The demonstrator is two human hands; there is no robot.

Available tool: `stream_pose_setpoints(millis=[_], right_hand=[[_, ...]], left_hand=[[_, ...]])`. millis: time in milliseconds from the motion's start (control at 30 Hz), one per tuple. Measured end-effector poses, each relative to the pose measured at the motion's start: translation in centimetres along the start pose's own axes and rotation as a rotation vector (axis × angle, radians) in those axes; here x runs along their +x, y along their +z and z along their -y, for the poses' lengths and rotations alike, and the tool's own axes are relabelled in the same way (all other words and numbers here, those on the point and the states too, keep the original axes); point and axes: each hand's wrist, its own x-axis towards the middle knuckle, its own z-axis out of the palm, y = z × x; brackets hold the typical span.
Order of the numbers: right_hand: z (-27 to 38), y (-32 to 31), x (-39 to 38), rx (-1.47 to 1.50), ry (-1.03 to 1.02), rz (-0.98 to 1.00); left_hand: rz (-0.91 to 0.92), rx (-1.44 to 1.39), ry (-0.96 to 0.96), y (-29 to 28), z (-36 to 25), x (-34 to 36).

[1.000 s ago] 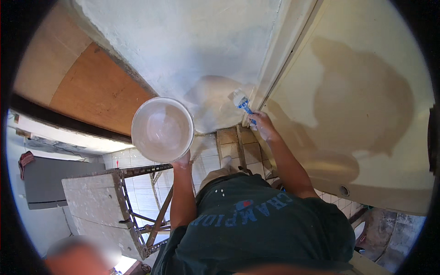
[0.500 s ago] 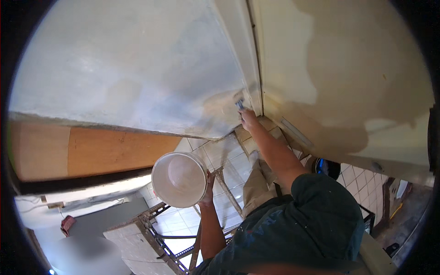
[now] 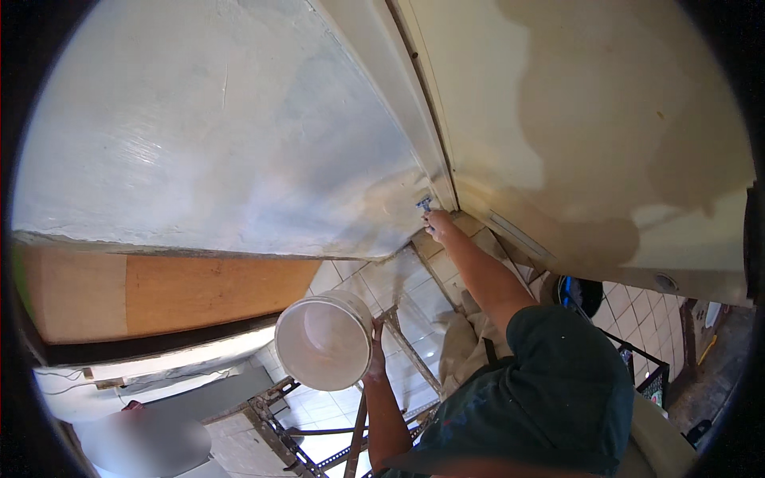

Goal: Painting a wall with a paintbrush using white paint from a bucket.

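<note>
Brush at the wall's lower corner, bucket held out to the left.
The right hand [image 3: 434,223] grips a small blue brush [image 3: 425,204], likely light and stiff-handled, best held by its handle, low on the pale wall [image 3: 239,159]. The left hand [image 3: 376,360] grasps the side of a white bucket [image 3: 299,350], fingers partly hidden; its rigid wall looks smooth, perhaps slippery, so a palm underneath seems safer.

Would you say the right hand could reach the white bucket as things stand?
Probably yes: the left hand holds the white bucket uncovered, and nothing visible seems to block the right hand.
</note>
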Motion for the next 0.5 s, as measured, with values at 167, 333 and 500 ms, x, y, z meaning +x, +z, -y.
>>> stream_pose_setpoints(millis=[167,333,500], right_hand=[[-0.5,10.8,-3.6,-0.147,-0.004,0.036],[-1.8,16.8,-15.9,-0.214,-0.175,0.484],[0.6,14.2,-12.8,-0.360,-0.259,0.459]], left_hand=[[-0.073,-0.008,-0.027,0.4,-3.1,-1.8],[0.040,0.667,0.110,-0.4,-5.6,-3.0],[-0.071,0.342,0.086,4.4,1.3,-1.7]])
